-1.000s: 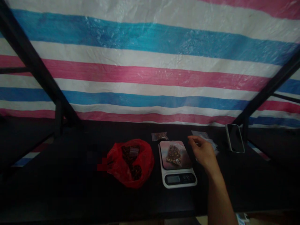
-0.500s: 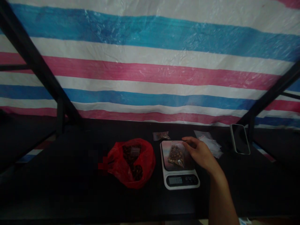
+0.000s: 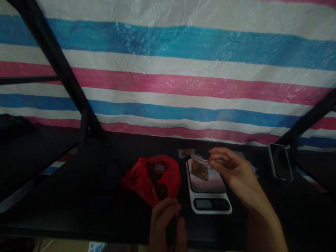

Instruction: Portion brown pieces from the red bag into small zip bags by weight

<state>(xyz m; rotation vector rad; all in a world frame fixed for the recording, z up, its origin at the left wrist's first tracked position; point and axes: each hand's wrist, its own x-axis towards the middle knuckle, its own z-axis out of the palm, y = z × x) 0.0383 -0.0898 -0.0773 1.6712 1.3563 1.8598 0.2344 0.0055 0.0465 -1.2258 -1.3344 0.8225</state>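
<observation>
My right hand [image 3: 232, 169] pinches the top edge of a small clear zip bag [image 3: 201, 169] with brownish bits inside. The bag hangs tilted over the plate of a white kitchen scale [image 3: 211, 206], whose display is lit but too blurred to read. Low in the view is my left hand [image 3: 166, 222], fingers apart and holding nothing, just in front of a red plastic bag [image 3: 172, 175]. Dark brown pieces [image 3: 161, 190] and a small clear packet [image 3: 159, 169] lie inside the red bag's opening.
Behind the scale lies another small filled zip bag [image 3: 186, 153]. Clear plastic bags [image 3: 253, 168] lie partly hidden behind my right hand. A phone [image 3: 280, 161] leans by the black frame post at right. A striped plastic sheet [image 3: 183, 84] hangs behind the black table.
My right hand has taken hold of the zip bag and raised its top edge from the scale plate. My left hand has come into view from below. The view has shifted slightly left.
</observation>
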